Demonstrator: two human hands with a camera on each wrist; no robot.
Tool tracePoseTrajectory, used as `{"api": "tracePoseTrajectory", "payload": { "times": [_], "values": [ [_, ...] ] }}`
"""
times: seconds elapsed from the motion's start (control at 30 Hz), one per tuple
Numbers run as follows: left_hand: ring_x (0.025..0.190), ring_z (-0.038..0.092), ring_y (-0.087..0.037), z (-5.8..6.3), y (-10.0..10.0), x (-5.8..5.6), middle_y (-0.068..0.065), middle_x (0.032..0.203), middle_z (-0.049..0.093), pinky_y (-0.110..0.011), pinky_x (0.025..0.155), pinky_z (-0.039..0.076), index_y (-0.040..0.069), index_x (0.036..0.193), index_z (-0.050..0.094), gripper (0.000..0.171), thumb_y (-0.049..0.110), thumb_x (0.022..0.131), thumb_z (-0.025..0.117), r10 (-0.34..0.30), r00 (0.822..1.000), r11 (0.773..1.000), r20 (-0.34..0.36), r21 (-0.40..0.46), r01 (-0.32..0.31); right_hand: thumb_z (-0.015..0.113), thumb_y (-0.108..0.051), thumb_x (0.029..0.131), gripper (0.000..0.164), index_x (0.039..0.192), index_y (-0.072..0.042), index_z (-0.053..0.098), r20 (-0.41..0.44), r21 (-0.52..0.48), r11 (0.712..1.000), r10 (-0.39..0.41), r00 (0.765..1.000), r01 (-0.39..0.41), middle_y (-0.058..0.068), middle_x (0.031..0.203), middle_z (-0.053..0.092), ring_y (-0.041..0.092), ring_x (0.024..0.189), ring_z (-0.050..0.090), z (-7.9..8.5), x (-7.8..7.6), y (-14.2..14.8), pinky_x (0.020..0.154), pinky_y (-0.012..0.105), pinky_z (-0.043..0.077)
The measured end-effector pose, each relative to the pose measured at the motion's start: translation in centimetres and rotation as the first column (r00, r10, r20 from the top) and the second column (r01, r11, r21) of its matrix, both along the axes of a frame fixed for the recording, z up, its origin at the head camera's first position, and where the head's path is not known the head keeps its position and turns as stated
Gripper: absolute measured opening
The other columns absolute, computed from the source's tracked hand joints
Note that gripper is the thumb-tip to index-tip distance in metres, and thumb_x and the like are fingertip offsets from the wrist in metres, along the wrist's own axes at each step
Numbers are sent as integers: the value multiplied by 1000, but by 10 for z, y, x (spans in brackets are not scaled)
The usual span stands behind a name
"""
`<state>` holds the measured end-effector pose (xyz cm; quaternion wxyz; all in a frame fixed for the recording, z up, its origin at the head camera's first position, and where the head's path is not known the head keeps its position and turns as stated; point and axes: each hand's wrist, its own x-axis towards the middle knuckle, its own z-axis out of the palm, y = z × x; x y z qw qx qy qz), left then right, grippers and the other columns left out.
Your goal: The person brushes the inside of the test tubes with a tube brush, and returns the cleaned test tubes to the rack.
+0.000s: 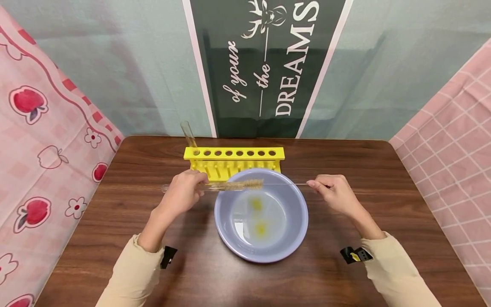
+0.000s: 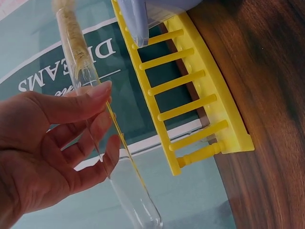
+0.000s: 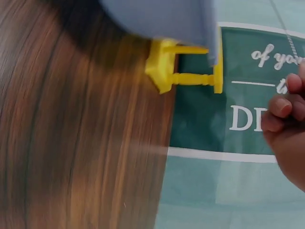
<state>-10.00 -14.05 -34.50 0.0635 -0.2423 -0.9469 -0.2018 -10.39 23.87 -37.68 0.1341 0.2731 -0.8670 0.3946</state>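
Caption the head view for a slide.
Left hand holds a test tube; right hand grips a brush, partly inside it, above a lilac basin.

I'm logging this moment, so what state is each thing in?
Clear glass test tube: held in the left hand
Tan wire-handled bristle brush: partly inside that tube, gripped by right hand
Yellow plastic rack: upright, one end hole occupied
Second clear glass tube: standing in that hole
Round lavender plastic basin: holding liquid, two yellow patches visible

Wooden table (image 1: 337, 160); lettered banner (image 1: 264, 68) behind; apple-print cloth (image 1: 50, 149) left; pink checked cloth (image 1: 452, 153) right
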Motion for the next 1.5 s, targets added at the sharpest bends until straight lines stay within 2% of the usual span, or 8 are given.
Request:
{"api": "tracePoseTrajectory", "payload": {
  "times": [0.13, 0.27, 0.47, 0.57, 0.8, 1.13, 1.4, 1.5],
  "values": [
    [70, 54, -21, 0, -1, -1, -2, 70, 58, -39, 63, 46, 7, 73, 60, 23, -9, 64, 73, -13, 999, 1000, 34, 12, 13, 58, -23, 89, 28, 63, -13, 57, -308, 1, 999, 41, 951, -42, -7, 57, 39, 4, 53, 34, -7, -4, 1, 47, 16, 27],
    [70, 54, -21, 0, -1, -2, -1, 70, 58, -38, 64, 46, 7, 74, 61, 22, -8, 64, 74, -13, 999, 1000, 53, 17, 12, 53, -30, 91, 35, 63, -11, 57, -376, -9, 999, 38, 926, -45, -7, 58, 39, 4, 54, 34, -8, -4, 1, 48, 15, 27],
    [71, 54, -21, 0, -1, -2, -2, 71, 58, -38, 65, 46, 6, 75, 61, 21, -8, 65, 73, -14, 998, 1000, 54, 11, 13, 65, 8, 77, 30, 57, -12, 54, -89, -37, 999, 6, 996, -9, -5, 52, 41, 1, 50, 34, 8, 6, -4, 45, 18, 28],
    [71, 54, -21, 0, -1, -2, -3, 71, 58, -38, 65, 46, 6, 75, 61, 21, -9, 65, 73, -18, 999, 1000, 47, 8, 18, 61, 7, 81, 37, 52, -12, 49, 173, -50, 998, -20, 985, 29, -3, 48, 40, 4, 46, 34, 16, 9, -5, 42, 24, 29],
    [71, 53, -21, -1, 3, -1, -4, 71, 57, -37, 63, 46, 5, 77, 61, 20, -9, 66, 72, -4, 1000, 1000, 20, -13, 4, 54, -7, 90, 44, 50, 3, 40, 586, -271, 959, 94, 805, 86, 3, 44, 31, 14, 39, 26, 18, 2, 2, 38, 30, 22],
    [73, 56, -24, -1, 9, 2, -5, 70, 57, -37, 61, 46, 4, 79, 64, 24, -13, 63, 69, 20, 988, 999, -150, -46, -27, 34, 5, 94, 42, 53, -2, 27, 674, -670, 732, 530, 514, 125, 6, 47, 15, 18, 39, 13, 11, -4, 4, 47, 32, 16],
    [74, 57, -26, -5, 11, 3, -6, 72, 57, -38, 59, 47, 4, 78, 64, 24, -13, 63, 69, 34, 984, 998, -177, -52, -44, 27, 6, 94, 42, 54, -4, 25, 682, -717, 669, 619, 390, 193, 4, 51, 11, 15, 42, 8, 10, -4, 7, 47, 27, 13],
    [73, 56, -25, -6, 11, 3, -6, 71, 57, -38, 59, 47, 5, 78, 64, 25, -13, 62, 70, 29, 986, 998, -164, -52, -38, 30, 5, 95, 42, 54, -4, 25, 699, -688, 705, 578, 421, 174, 4, 50, 12, 16, 42, 10, 9, -3, 9, 47, 30, 13]
  ]
}}
